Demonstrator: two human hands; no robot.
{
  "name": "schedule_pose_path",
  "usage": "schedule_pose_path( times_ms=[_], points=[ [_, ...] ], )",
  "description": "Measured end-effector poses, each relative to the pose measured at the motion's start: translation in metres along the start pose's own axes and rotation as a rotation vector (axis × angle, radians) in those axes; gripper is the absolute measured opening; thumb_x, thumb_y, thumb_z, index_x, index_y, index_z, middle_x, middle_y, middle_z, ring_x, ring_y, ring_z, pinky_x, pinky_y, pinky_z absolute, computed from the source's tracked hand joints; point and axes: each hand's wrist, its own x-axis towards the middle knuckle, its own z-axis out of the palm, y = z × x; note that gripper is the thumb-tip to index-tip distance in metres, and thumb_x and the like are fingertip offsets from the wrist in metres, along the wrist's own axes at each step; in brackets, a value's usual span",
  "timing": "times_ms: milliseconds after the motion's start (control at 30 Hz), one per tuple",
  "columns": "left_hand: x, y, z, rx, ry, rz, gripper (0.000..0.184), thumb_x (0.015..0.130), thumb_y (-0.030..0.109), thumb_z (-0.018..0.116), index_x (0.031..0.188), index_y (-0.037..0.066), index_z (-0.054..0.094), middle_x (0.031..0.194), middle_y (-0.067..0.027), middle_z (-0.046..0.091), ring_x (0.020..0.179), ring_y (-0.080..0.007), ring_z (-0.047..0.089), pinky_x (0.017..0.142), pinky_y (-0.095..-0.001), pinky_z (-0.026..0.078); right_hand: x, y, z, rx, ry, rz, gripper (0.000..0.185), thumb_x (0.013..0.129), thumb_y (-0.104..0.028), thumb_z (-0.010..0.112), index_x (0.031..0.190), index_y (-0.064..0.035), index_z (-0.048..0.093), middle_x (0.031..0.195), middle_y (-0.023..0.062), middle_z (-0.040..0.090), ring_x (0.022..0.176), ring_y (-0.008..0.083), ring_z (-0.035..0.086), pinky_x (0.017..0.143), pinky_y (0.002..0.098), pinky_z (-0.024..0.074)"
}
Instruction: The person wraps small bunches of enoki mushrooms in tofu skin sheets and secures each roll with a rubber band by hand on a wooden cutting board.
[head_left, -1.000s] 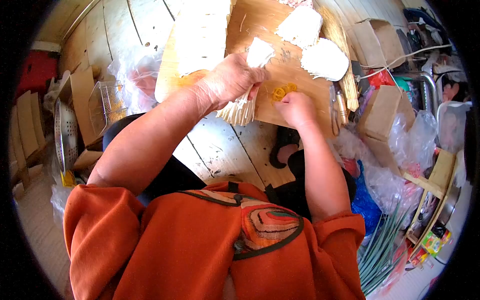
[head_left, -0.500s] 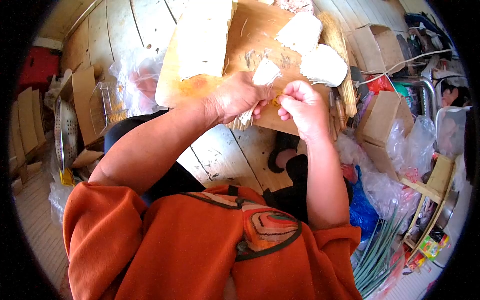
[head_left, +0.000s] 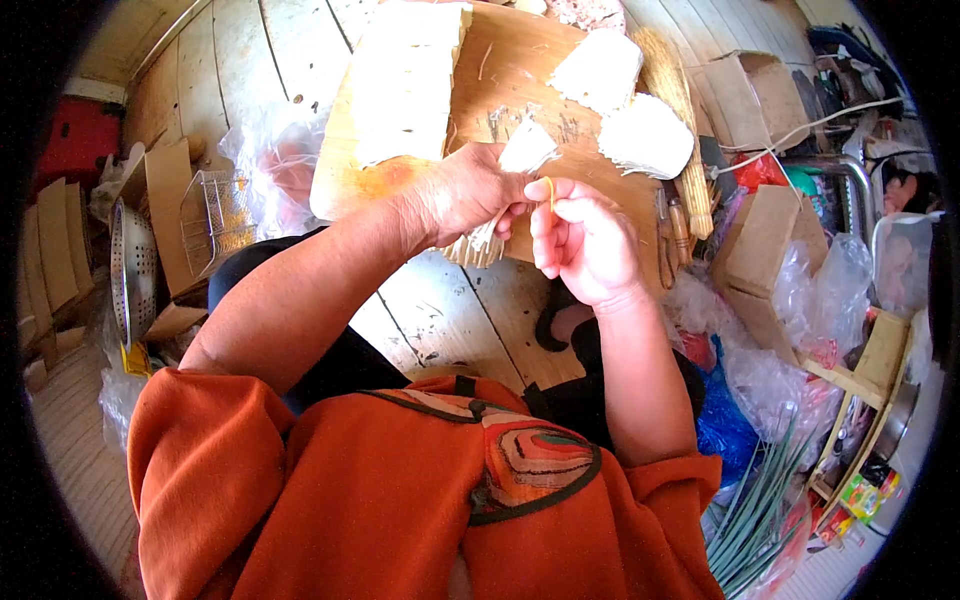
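My left hand [head_left: 472, 196] is closed around a bundle of thin whitish strips [head_left: 527, 148]; their ends stick out above and below the fist. Just right of it, my right hand [head_left: 592, 245] pinches a thin yellow rubber band [head_left: 551, 194] between thumb and fingers, close to the left fingertips. Both hands are over the near edge of a wooden board [head_left: 520, 60]. On the board lie a long stack of white, layered pieces [head_left: 405, 90] and two white bundles, a far one [head_left: 600, 70] and a nearer one [head_left: 648, 134].
A straw whisk [head_left: 675, 90] lies along the board's right side, near wooden-handled tools [head_left: 679, 218]. To the left are a wire basket [head_left: 217, 205], a metal colander [head_left: 132, 265] and plastic bags. Cardboard boxes [head_left: 765, 240], more bags and long green stalks [head_left: 760, 520] lie right.
My right hand has turned and shifted slightly left, lifting the yellow rubber band so it shows as a loop. My left hand keeps its grip on the bundle, nearly still.
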Motion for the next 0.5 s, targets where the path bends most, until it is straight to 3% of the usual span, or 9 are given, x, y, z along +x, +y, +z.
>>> schedule_pose_path(
  times_ms=[100, 233, 267, 300, 367, 400, 433, 500],
  points=[
    [-0.001, -0.001, -0.001, -0.126, 0.012, 0.008, 0.023, 0.086, 0.02, 0.068, 0.077, 0.002, 0.055, 0.059, -0.0042, 0.052, 0.048, -0.0134, 0.05, 0.049, -0.0283, 0.044, -0.007, -0.011, 0.012, -0.205, 0.142, 0.024, 0.035, 0.089, -0.011, 0.044, 0.12, 0.001, 0.057, 0.07, 0.0076, 0.061, 0.047, 0.0135, 0.054, 0.039, 0.025, 0.0427],
    [-0.003, 0.002, -0.004, -0.175, 0.023, -0.027, 0.019, 0.086, 0.018, 0.065, 0.081, 0.003, 0.056, 0.064, -0.0021, 0.052, 0.052, -0.0137, 0.051, 0.05, -0.0254, 0.044, -0.007, -0.021, 0.012, -0.348, 0.302, -0.064, 0.037, 0.091, -0.015, 0.057, 0.126, -0.0038, 0.055, 0.066, 0.0053, 0.06, 0.044, 0.0113, 0.052, 0.036, 0.0233, 0.0414],
    [-0.004, 0.002, -0.003, -0.12, -0.016, -0.031, 0.017, 0.086, 0.017, 0.064, 0.084, 0.002, 0.056, 0.065, -0.0036, 0.054, 0.051, -0.0139, 0.051, 0.049, -0.0273, 0.045, -0.006, -0.025, 0.014, -0.488, 0.348, -0.065, 0.045, 0.088, -0.018, 0.064, 0.13, -0.0061, 0.052, 0.074, 0.0051, 0.064, 0.05, 0.0101, 0.056, 0.039, 0.0213, 0.0422],
    [-0.004, 0.002, -0.002, -0.065, -0.056, -0.035, 0.015, 0.086, 0.015, 0.063, 0.087, 0.002, 0.057, 0.066, -0.0051, 0.056, 0.051, -0.014, 0.052, 0.048, -0.0291, 0.045, -0.007, -0.025, 0.017, -0.488, 0.352, -0.065, 0.045, 0.088, -0.018, 0.064, 0.13, -0.0061, 0.052, 0.074, 0.0051, 0.064, 0.05, 0.0101, 0.056, 0.039, 0.0213, 0.0422],
    [-0.007, 0.0, 0.002, 0.03, -0.134, -0.022, 0.015, 0.086, 0.016, 0.063, 0.088, 0.003, 0.057, 0.068, -0.0057, 0.057, 0.051, -0.0133, 0.053, 0.049, -0.0284, 0.045, -0.006, -0.022, 0.024, -0.828, 0.363, -0.157, 0.045, 0.085, -0.021, 0.07, 0.126, -0.0068, 0.056, 0.088, 0.0076, 0.068, 0.062, 0.0091, 0.062, 0.049, 0.0201, 0.0463],
    [-0.007, -0.001, 0.003, 0.126, -0.208, -0.008, 0.016, 0.085, 0.017, 0.063, 0.09, 0.003, 0.058, 0.069, -0.0064, 0.058, 0.052, -0.0126, 0.054, 0.05, -0.0277, 0.046, -0.007, -0.017, 0.027, -0.763, 0.246, -0.232, 0.056, 0.086, -0.014, 0.067, 0.136, -0.0037, 0.043, 0.098, 0.0083, 0.065, 0.07, 0.0088, 0.061, 0.05, 0.0186, 0.0438],
    [-0.007, -0.001, 0.004, 0.124, -0.209, -0.011, 0.016, 0.085, 0.017, 0.063, 0.09, 0.003, 0.058, 0.069, -0.0064, 0.058, 0.052, -0.0126, 0.054, 0.05, -0.0277, 0.046, -0.003, -0.011, 0.016, -0.761, 0.248, -0.229, 0.056, 0.086, -0.014, 0.067, 0.136, -0.0037, 0.043, 0.098, 0.0083, 0.065, 0.07, 0.0088, 0.061, 0.05, 0.0186, 0.0438],
    [-0.006, 0.0, 0.005, 0.527, -0.266, -0.164, 0.033, 0.088, 0.019, 0.063, 0.118, 0.009, 0.056, 0.074, -0.0022, 0.061, 0.058, -0.0079, 0.051, 0.053, -0.0238, 0.045, 0.004, 0.003, -0.007, -0.926, 0.129, -0.324, 0.049, 0.083, -0.009, 0.07, 0.127, -0.0029, 0.049, 0.095, 0.0051, 0.063, 0.074, 0.0075, 0.059, 0.053, 0.0194, 0.0443]
  ],
)
